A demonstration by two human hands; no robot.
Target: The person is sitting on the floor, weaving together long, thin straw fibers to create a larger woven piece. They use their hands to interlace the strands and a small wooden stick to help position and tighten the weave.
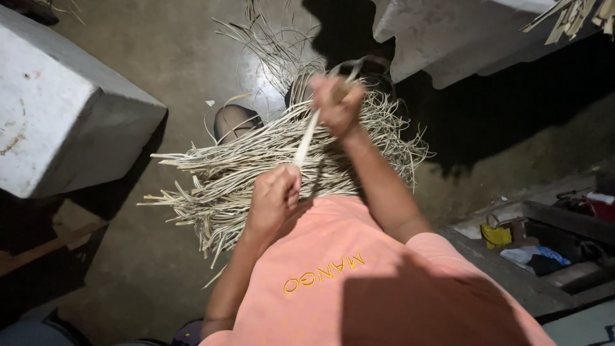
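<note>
While the camera looks straight down past a peach-orange shirt (pixel 359 282), both hands are up and busy with one pale flat strip (pixel 306 141). The left hand (pixel 272 195) sits lower, nearer the chest, fingers curled into a fist and clamped round the near end of the strip. The right hand (pixel 337 102) is higher and farther out, fingers closed tight on the far end, so the strip runs taut and slanted between the two fists. Past the right hand, the strip's loose tail curls up in a thin loop (pixel 359 64).

Below the hands, a big heap of the same pale strips (pixel 237 170) lies spread on the concrete floor (pixel 160 83), fanning out toward the floor's left side, with thinner strands (pixel 269 38) trailing off toward the top edge. A dark rounded shape (pixel 234 122) pokes out from under the heap; what it is, I cannot tell.

Off at the left edge, a pale concrete block (pixel 61 109) stands clear of the heap. Another concrete slab (pixel 448 32) hangs over the top right, deep shadow beneath it. Down at the right edge, a low ledge holds a small yellow bag (pixel 496 236) and some blue and white cloth (pixel 535 256), well apart from the hands.
</note>
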